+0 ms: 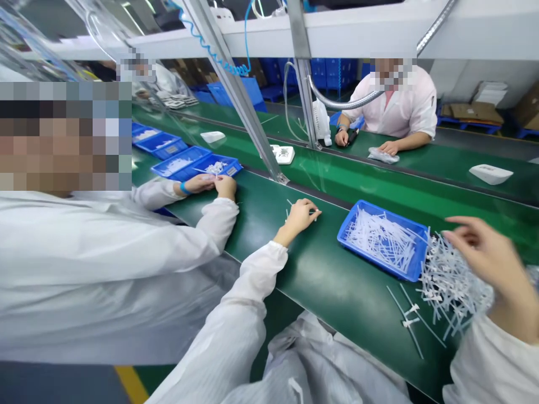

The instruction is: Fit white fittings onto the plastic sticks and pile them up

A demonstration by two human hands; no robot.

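Note:
My left hand (300, 217) is over the green work surface (324, 252), its fingers and thumb pinched together. A small whitish bit shows at the fingertips, too small to name, and thin pale tube ends stick out behind the hand. My right hand (490, 255), slightly blurred, hovers by a heap of thin translucent tubes with white fittings (452, 280). Its thumb and forefinger are apart, with nothing visible between them. Left of the heap stands a blue tray (381, 266) of loose tubes (379, 238). Two tubes with white fittings (410, 322) lie in front.
A co-worker in a white coat (105, 269) works close on my left beside blue trays (219, 165) of small white parts. Across the green belt (328, 179) sits another person (396, 106). A metal post (248, 106) rises at the surface's far edge. A white housing (490, 174) lies at far right.

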